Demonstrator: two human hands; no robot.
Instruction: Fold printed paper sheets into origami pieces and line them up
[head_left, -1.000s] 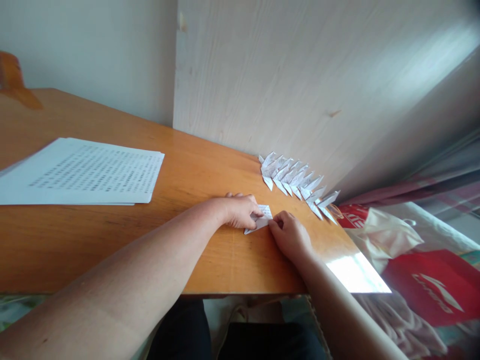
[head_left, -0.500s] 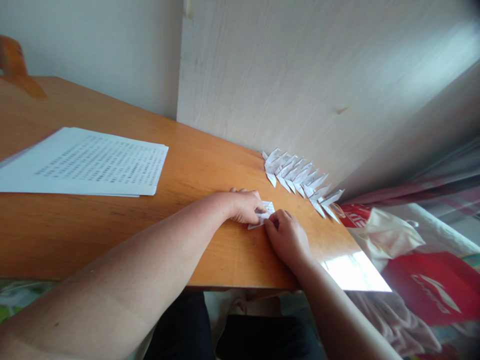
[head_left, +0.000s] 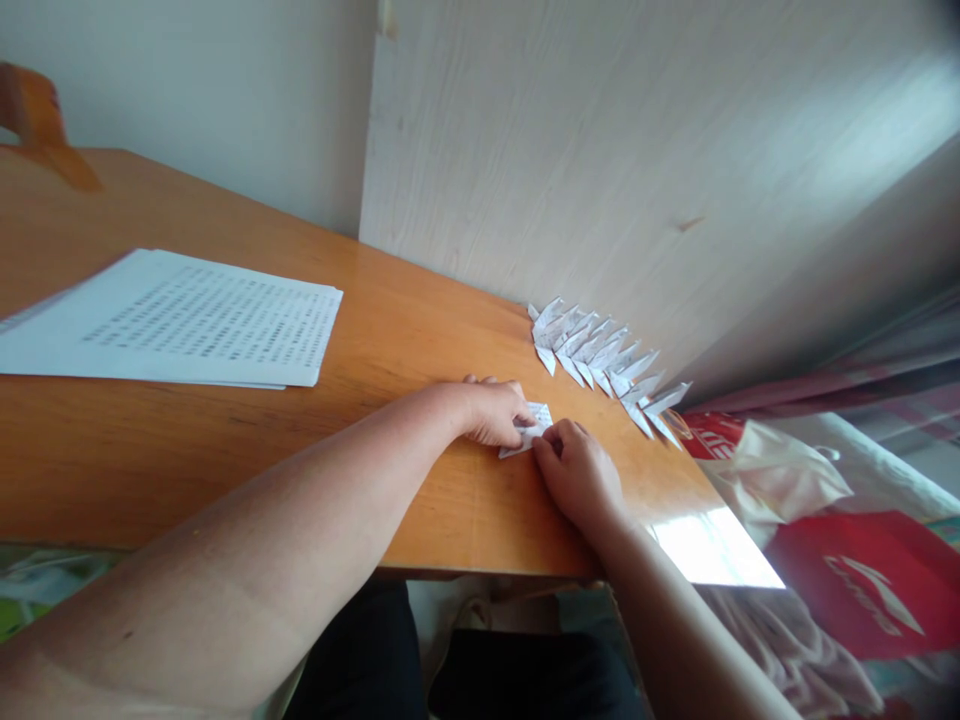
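A small folded piece of printed paper (head_left: 536, 415) lies on the wooden table (head_left: 435, 510) between my hands. From its left side my left hand (head_left: 496, 412) presses it down, fingertips on the sheet. The fingers of my right hand (head_left: 579, 465) are curled and pinch its right edge, thumb close to the paper. Parts of the sheet are hidden under the fingers. Beyond my hands, several folded white paper pieces (head_left: 600, 355) with pointed ends stand in a slanting row near the wall panel.
A stack of printed sheets (head_left: 202, 315) lies at the left of the table. To the right, past the table's edge, are a red bag (head_left: 862, 580) and a cream bag (head_left: 787, 470). A pale wood panel (head_left: 525, 150) rises behind the table. An orange object (head_left: 45, 120) is at the far left.
The view has shifted slightly, so things appear a little to the right. Both hands stay on the folded paper in nearly the same pose.
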